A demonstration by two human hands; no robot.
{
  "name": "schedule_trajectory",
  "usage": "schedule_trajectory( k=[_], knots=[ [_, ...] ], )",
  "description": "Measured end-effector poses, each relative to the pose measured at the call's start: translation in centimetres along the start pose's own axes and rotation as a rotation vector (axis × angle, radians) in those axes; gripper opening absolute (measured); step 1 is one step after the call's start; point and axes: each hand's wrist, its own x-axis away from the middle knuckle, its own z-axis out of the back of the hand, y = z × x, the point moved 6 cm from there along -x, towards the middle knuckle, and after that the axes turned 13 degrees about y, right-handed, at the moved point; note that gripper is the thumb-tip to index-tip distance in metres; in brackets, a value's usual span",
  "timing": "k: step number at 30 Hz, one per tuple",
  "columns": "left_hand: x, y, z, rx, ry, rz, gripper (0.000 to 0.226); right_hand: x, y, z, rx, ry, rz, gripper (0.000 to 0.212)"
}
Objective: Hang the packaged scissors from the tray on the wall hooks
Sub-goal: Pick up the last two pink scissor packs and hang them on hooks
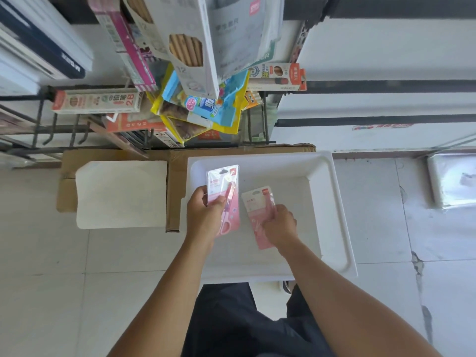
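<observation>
Below me a white tray (332,202) rests on a cardboard box. My left hand (204,215) grips a pink packaged pair of scissors (224,186) by its lower half and holds it a little above the tray's left side. My right hand (279,225) is closed on a second pink scissors package (257,204), which lies flat on the tray floor or just off it; I cannot tell which. Black wall hooks (74,135) stick out of a rack at the upper left, several of them bare.
Hanging stationery packs (201,106) crowd the rack right above the tray's far edge, with pencil boxes (98,101) on hooks to the left. An upturned white tray (121,194) lies on the cardboard box (175,191). A wrapped white item (453,181) sits on the tiled floor at right.
</observation>
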Motion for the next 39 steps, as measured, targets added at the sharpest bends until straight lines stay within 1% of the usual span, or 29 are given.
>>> schedule_trajectory(
  k=[2, 6, 9, 12, 15, 17, 20, 24, 28, 31, 37, 39],
  knots=[
    [0.6, 0.8, 0.3, 0.038, -0.01, 0.0, 0.012, 0.9, -0.2, 1.5, -0.215, -0.04, -0.045, 0.027],
    [2.6, 3.6, 1.3, 0.091, -0.042, -0.034, 0.015, 2.9, -1.5, 5.7, -0.443, -0.059, -0.03, 0.02],
    [4.4, 6.5, 2.2, 0.165, -0.065, -0.064, 0.018, 4.7, -3.4, 9.1, -0.579, -0.066, 0.043, 0.015],
    [6.0, 9.9, 2.9, 0.242, -0.121, -0.115, 0.021, 6.4, -6.4, 13.2, -0.717, -0.021, 0.161, 0.007],
    [7.2, 13.2, 3.6, 0.316, -0.15, -0.186, 0.026, 8.2, -9.8, 17.2, -0.829, 0.02, 0.288, 0.009],
    [8.2, 15.4, 4.0, 0.335, -0.151, -0.239, 0.027, 9.6, -11.6, 19.9, -0.898, 0.038, 0.358, 0.007],
    [10.3, 18.8, 4.0, 0.39, -0.202, -0.312, 0.027, 11.7, -13.4, 24.0, -1.049, 0.055, 0.394, 0.01],
    [14.4, 23.8, 2.8, 0.454, -0.244, -0.461, 0.022, 14.0, -13.8, 29.8, -1.242, 0.105, 0.423, 0.011],
    [19.7, 26.8, 1.0, 0.505, -0.262, -0.561, 0.023, 16.2, -11.8, 36.0, -1.274, 0.189, 0.485, 0.014],
    [24.6, 28.0, -0.8, 0.544, -0.268, -0.628, 0.023, 17.0, -8.7, 40.9, -1.299, 0.263, 0.5, 0.017],
    [35.3, 29.5, -5.5, 0.62, -0.235, -0.745, 0.02, 18.4, -1.6, 50.8, -1.254, 0.295, 0.593, 0.027],
    [42.5, 30.0, -9.9, 0.62, -0.268, -0.801, 0.021, 19.0, 3.9, 57.0, -1.279, 0.344, 0.648, 0.025]
  ],
)
